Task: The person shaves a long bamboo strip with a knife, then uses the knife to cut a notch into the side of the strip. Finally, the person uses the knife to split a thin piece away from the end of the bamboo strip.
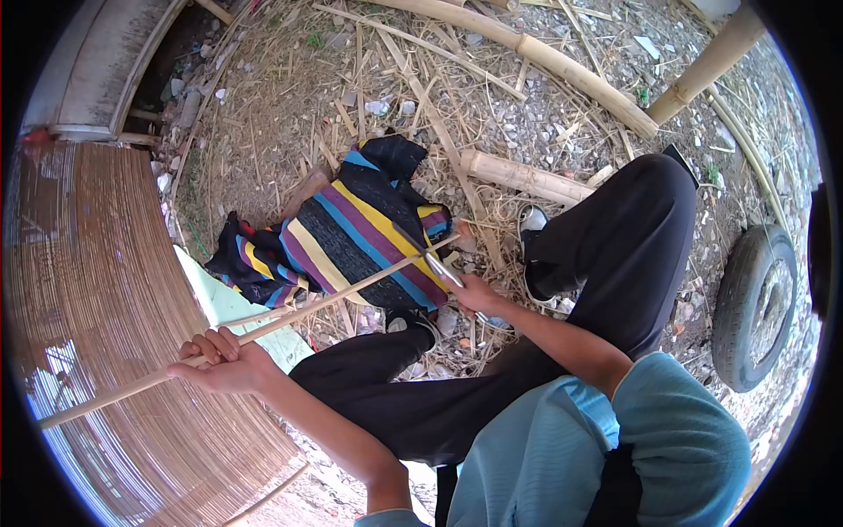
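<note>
My left hand (226,362) is closed round a long, thin bamboo stick (338,293), which slants from the lower left up to the middle of the view. In my right hand (479,296) is a knife (445,271) with a silvery handle, its dark blade pointing up and left. The blade crosses the stick near its far end. Beneath both lies a striped cloth (351,233) in black, blue, yellow, purple and cream, bunched on the ground between my feet.
A large slatted bamboo mat (105,255) covers the left side, beside a pale green board (230,294). Thick bamboo poles (540,51) lie ahead, with a shorter bamboo piece (518,176) near my knee. A tyre (731,321) rests at right. Shavings and stones litter the ground.
</note>
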Motion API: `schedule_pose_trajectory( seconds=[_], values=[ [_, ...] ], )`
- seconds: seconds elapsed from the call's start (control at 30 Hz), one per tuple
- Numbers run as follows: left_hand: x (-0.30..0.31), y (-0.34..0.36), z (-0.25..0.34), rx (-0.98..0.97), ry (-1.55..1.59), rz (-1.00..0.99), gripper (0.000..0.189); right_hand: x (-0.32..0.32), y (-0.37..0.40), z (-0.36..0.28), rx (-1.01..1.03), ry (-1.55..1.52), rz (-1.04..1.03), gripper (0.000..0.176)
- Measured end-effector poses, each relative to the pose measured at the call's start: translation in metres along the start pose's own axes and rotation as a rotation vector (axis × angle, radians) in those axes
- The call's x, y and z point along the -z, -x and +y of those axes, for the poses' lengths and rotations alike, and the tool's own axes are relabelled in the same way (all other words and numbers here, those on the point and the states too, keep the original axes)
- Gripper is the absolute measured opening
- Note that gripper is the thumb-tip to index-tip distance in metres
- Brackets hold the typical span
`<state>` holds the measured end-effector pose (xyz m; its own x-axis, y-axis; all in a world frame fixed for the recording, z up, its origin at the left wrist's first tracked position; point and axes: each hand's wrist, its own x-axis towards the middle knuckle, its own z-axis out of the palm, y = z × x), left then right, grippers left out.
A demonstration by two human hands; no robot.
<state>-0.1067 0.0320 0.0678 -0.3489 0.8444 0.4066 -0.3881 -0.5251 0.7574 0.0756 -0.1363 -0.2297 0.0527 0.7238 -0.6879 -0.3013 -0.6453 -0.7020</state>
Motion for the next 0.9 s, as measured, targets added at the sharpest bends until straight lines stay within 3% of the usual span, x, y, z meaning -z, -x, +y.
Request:
schedule_pose_trajectory(
  seconds=[0.07,0.13,0.23,0.3,0.37,0.53,0.6,0.67,0.73,0.77,0.87,0.9],
  values=[
    [0.0,0.0,0.0,0.0,-0.006,0.007,0.047,-0.003,0.005,0.002,0.001,0.016,-0.078,0.051],
    [-0.001,0.002,0.001,0.0,-0.01,0.007,0.046,0.001,0.007,0.011,0.344,0.281,0.089,0.05],
    [0.0,0.004,0.002,0.011,-0.007,0.023,0.046,0.008,0.005,0.006,0.26,0.378,0.033,0.051],
    [0.0,0.001,0.001,-0.029,-0.128,0.158,0.045,0.006,0.012,-0.005,0.269,0.4,0.027,0.053],
    [0.001,0.0,0.002,-0.022,-0.141,0.196,0.046,-0.004,0.023,-0.02,0.118,0.342,0.019,0.053],
    [-0.002,0.005,0.004,0.001,-0.14,0.214,0.048,-0.013,0.025,-0.026,0.205,0.319,-0.03,0.054],
    [-0.003,0.006,0.004,-0.026,-0.15,0.148,0.048,-0.008,0.012,-0.005,0.385,0.387,-0.064,0.056],
    [0.001,0.003,0.003,-0.023,-0.137,0.169,0.047,-0.004,0.004,0.016,0.374,0.322,0.012,0.06],
    [0.002,0.001,0.003,-0.019,-0.126,0.186,0.046,0.005,0.004,0.023,0.012,0.175,0.052,0.061],
    [0.002,0.001,0.003,-0.024,-0.133,0.196,0.046,0.007,-0.003,0.027,-0.07,0.108,0.065,0.061],
    [-0.002,0.005,0.003,-0.033,-0.144,0.191,0.046,0.006,0.013,-0.008,0.01,0.154,0.028,0.055],
    [-0.004,0.006,0.004,-0.035,-0.151,0.175,0.046,0.001,0.013,-0.008,0.168,0.231,0.024,0.053]
  ],
)
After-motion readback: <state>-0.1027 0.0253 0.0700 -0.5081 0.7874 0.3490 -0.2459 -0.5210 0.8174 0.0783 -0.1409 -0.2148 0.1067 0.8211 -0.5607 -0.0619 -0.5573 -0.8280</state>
